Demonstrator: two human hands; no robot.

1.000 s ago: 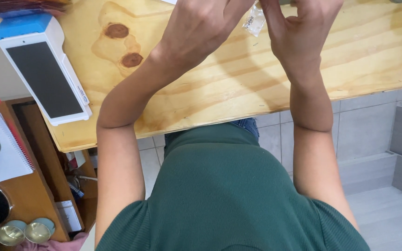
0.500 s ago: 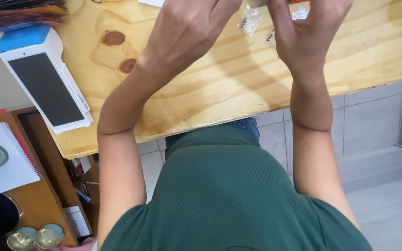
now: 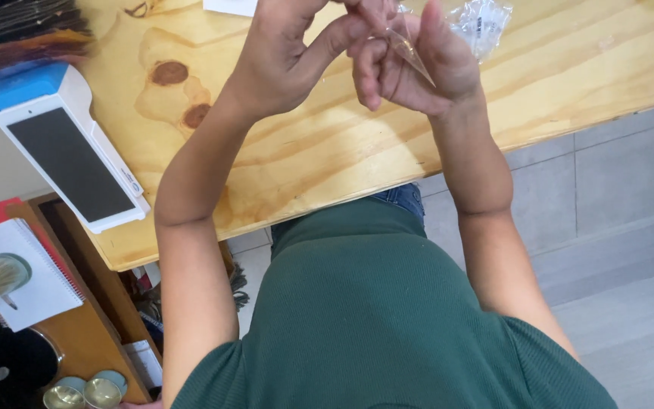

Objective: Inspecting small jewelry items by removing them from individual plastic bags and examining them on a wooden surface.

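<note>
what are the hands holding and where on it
Both hands pinch a small clear plastic bag: the left hand at its top edge, the right hand against its lower side.

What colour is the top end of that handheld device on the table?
Bright blue, on the white handheld device with a dark screen; head view.

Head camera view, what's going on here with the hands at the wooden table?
A person in a green shirt holds both hands together above the wooden table. The left hand and right hand pinch a small clear plastic bag between the fingertips. Another crumpled clear bag lies on the table just beyond the right hand. A white handheld terminal with a blue top rests on the table's left edge.
</note>
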